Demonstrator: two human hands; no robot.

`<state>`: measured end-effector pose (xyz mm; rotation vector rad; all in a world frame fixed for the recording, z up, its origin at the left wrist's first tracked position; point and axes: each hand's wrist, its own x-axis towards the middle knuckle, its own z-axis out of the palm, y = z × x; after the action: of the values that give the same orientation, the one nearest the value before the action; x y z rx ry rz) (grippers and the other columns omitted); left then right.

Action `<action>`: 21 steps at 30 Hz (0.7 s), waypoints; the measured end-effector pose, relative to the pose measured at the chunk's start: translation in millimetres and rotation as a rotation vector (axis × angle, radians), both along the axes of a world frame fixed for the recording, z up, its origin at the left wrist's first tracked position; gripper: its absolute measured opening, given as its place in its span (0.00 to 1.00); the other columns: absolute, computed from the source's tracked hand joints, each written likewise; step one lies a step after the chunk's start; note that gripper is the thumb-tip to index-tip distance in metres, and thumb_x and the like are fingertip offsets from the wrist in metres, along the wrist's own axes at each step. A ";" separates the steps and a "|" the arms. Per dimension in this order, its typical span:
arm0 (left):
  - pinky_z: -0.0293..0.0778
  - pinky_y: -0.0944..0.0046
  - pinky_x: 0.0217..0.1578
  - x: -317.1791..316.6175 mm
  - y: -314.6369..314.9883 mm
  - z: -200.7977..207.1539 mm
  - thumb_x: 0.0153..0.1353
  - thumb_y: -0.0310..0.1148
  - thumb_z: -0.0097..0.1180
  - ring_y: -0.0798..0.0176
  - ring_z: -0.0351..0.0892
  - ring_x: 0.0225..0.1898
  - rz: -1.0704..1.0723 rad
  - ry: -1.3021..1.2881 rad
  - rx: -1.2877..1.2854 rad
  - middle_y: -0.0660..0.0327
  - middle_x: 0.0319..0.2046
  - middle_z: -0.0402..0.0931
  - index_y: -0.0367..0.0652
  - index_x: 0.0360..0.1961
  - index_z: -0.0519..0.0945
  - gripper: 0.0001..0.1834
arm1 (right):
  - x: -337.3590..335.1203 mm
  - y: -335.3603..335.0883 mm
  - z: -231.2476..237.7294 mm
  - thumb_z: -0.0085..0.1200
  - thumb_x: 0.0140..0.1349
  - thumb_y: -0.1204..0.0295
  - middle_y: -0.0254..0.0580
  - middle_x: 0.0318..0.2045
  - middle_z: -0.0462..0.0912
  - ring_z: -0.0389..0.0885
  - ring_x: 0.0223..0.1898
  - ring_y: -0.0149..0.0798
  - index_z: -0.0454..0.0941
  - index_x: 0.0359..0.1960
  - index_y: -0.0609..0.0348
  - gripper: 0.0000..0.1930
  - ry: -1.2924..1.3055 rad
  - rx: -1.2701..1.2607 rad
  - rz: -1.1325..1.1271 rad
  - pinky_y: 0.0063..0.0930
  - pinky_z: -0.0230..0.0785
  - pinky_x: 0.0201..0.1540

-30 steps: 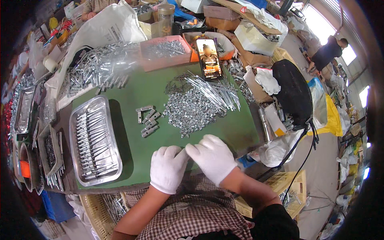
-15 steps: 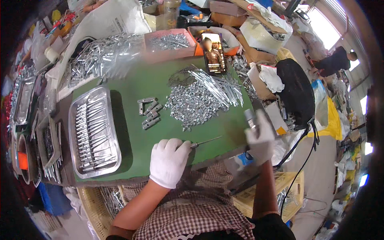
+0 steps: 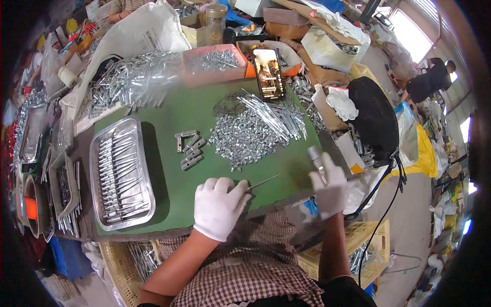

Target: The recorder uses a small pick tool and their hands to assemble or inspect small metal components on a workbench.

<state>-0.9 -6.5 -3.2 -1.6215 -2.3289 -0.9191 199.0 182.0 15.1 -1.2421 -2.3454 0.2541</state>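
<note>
My left hand (image 3: 217, 211), in a white glove, rests near the green tabletop's front edge. Its fingers pinch a thin metal rod (image 3: 266, 181), which points to the right. Also gloved, my right hand (image 3: 331, 192) is wrapped round a silver cylindrical tool (image 3: 316, 157) at the table's right edge, apart from the rod; motion blurs it somewhat. Beyond my left hand lie several short metal sleeves (image 3: 192, 151). A heap of small metal nuts or collars (image 3: 243, 138) covers the middle, with long thin rods (image 3: 266, 116) across its far right.
On the left, a metal tray (image 3: 148, 192) holds a row of rods with sleeves. A pink bin (image 3: 190, 74) of small parts and a lit phone (image 3: 269, 77) stand at the back. A black padded bag or backrest (image 3: 373, 120) is on the right. Another person (image 3: 427, 82) is far right.
My right hand has shifted slightly down and left with the cylindrical tool. My left hand stays nearly in place, still pinching the rod. The far person has moved a little.
</note>
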 end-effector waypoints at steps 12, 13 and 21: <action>0.72 0.50 0.41 -5.0 -11.4 8.1 0.48 0.29 0.69 0.52 0.78 0.41 -0.004 -0.014 -0.010 0.62 0.36 0.78 0.48 0.35 0.81 0.12 | -60.6 71.7 -2.2 0.57 0.65 0.67 0.53 0.49 0.82 0.78 0.52 0.57 0.82 0.52 0.57 0.16 -0.071 0.172 0.196 0.47 0.69 0.59; 0.72 0.49 0.42 -10.7 -20.2 18.2 0.47 0.28 0.69 0.51 0.78 0.42 -0.020 -0.060 0.008 0.61 0.36 0.78 0.48 0.35 0.81 0.12 | -68.2 83.1 -2.8 0.57 0.66 0.65 0.54 0.47 0.82 0.79 0.52 0.57 0.82 0.52 0.56 0.16 -0.065 0.167 0.203 0.47 0.70 0.58; 0.77 0.55 0.45 -134.7 -175.9 57.3 0.56 0.24 0.63 0.48 0.82 0.43 0.436 -0.106 -0.025 0.53 0.38 0.82 0.37 0.40 0.81 0.10 | -81.2 149.0 -21.0 0.59 0.62 0.68 0.56 0.41 0.83 0.81 0.46 0.57 0.82 0.41 0.61 0.11 -0.156 0.142 0.224 0.48 0.72 0.52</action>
<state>-135.6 -182.3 54.2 -1.0223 -2.6187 -0.8927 117.8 331.0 -5.8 -0.9633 -2.5889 0.0622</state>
